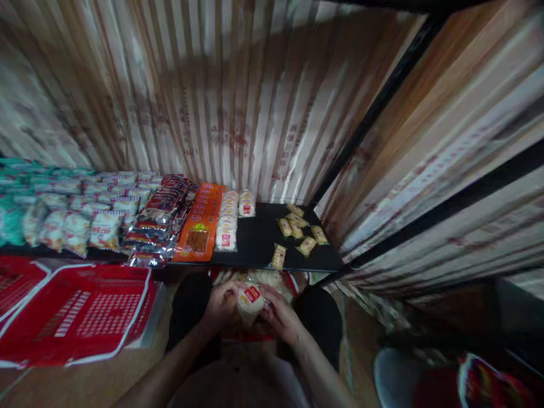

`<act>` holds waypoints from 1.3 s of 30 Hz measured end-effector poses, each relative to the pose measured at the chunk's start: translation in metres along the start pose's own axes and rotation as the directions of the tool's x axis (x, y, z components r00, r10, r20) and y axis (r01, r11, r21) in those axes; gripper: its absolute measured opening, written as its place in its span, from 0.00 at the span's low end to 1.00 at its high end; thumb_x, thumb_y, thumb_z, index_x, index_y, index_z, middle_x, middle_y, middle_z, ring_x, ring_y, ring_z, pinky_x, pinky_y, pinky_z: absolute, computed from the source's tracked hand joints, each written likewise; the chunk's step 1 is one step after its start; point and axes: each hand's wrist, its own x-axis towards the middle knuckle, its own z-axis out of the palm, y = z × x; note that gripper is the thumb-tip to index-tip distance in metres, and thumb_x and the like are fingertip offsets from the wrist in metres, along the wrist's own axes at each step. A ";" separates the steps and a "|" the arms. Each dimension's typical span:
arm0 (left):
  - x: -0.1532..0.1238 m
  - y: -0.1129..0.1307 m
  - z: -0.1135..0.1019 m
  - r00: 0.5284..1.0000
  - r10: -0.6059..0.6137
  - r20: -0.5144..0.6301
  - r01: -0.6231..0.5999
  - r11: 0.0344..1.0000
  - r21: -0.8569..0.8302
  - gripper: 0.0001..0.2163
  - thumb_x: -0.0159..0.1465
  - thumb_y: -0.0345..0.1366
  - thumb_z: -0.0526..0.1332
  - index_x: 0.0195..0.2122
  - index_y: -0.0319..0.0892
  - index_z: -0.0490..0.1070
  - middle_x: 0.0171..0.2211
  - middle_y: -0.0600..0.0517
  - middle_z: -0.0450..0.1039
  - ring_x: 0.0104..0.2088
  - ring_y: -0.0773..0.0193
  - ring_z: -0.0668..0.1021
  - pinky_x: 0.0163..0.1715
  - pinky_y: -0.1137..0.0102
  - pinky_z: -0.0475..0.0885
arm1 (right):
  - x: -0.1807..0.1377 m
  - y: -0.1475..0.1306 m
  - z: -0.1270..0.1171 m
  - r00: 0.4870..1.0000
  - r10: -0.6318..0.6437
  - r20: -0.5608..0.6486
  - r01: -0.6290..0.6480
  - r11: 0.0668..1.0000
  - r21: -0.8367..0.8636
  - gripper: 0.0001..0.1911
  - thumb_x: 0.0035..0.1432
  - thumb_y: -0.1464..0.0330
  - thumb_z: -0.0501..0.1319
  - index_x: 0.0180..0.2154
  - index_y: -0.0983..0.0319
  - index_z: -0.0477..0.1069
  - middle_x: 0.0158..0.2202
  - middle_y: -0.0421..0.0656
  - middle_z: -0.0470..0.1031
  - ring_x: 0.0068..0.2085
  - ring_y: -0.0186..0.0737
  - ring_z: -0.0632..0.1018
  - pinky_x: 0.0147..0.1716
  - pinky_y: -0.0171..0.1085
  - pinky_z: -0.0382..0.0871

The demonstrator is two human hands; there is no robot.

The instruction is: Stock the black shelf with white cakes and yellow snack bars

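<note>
A clear-wrapped packet of white, round food (250, 303) with a red-and-yellow label is held low between my knees. My left hand (221, 304) grips its left edge, and my right hand (279, 314) has its fingers closed on the right side. Under them sits a red basket (292, 283) with pale packets inside, partly hidden by my hands. On the black shelf (259, 243) just beyond, similar white packets (227, 221) stand in a row, with one more white packet (247, 204) beside them.
Several small yellow packets (296, 228) lie loose at the shelf's right end. Orange packs (199, 226), dark red packs (159, 209) and white bags (106, 226) fill its left. A red basket (140, 300) stands on the floor at left. A black post (378, 107) rises at right.
</note>
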 end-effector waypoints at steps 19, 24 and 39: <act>0.061 0.023 0.005 0.967 -0.242 0.078 0.243 0.787 -0.567 0.16 0.48 0.38 0.65 0.39 0.42 0.70 0.37 0.48 0.76 0.38 0.58 0.76 0.43 0.66 0.68 | 0.006 -0.031 0.020 0.978 -0.129 0.163 0.128 0.992 0.019 0.16 0.41 0.64 0.71 0.33 0.62 0.73 0.29 0.39 0.76 0.27 0.28 0.74 0.28 0.27 0.67; 0.071 0.013 0.013 0.947 -0.307 -0.094 0.171 0.732 -0.660 0.12 0.47 0.39 0.65 0.31 0.39 0.69 0.30 0.49 0.75 0.32 0.64 0.77 0.36 0.69 0.70 | 0.013 -0.042 0.029 0.983 -0.182 0.008 0.183 0.982 -0.046 0.18 0.38 0.61 0.71 0.31 0.62 0.72 0.24 0.37 0.74 0.22 0.26 0.71 0.21 0.25 0.62; 0.127 0.012 0.031 0.883 -0.143 -0.447 0.265 0.938 0.223 0.07 0.52 0.28 0.55 0.30 0.41 0.70 0.30 0.51 0.74 0.34 0.64 0.75 0.34 0.72 0.68 | 0.085 -0.084 0.021 0.887 -0.456 0.078 0.412 0.701 -0.582 0.20 0.41 0.55 0.63 0.35 0.61 0.73 0.26 0.41 0.77 0.28 0.38 0.75 0.27 0.34 0.66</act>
